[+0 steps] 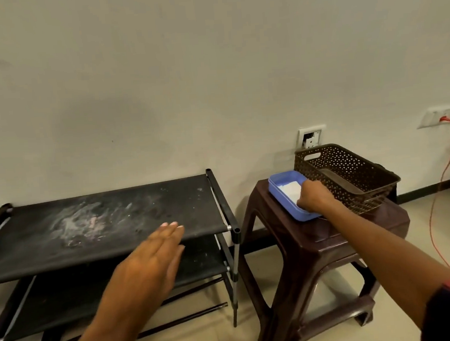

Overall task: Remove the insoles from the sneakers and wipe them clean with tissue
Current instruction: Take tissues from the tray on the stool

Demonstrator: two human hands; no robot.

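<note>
Reaching across two surfaces, you work with no sneakers or insoles in view. Risk, left: the black fabric shoe rack [101,223] carries a pale dusty smear on its top shelf, and an insole laid there would likely pick up dirt again. Risk, right: the blue plastic box [276,180] sits at the left edge of the dark brown plastic stool [318,243], just beside the brown perforated basket [353,171]; a sharp tug on the white tissue [290,189] could drag it off. Your left hand [150,259] hovers flat above the rack's front, fingers straight and together, holding nothing. Your right hand [314,197] dips into the box, fingers curled onto the tissue; the fingertips are hidden, so a pinch cannot be confirmed.
</note>
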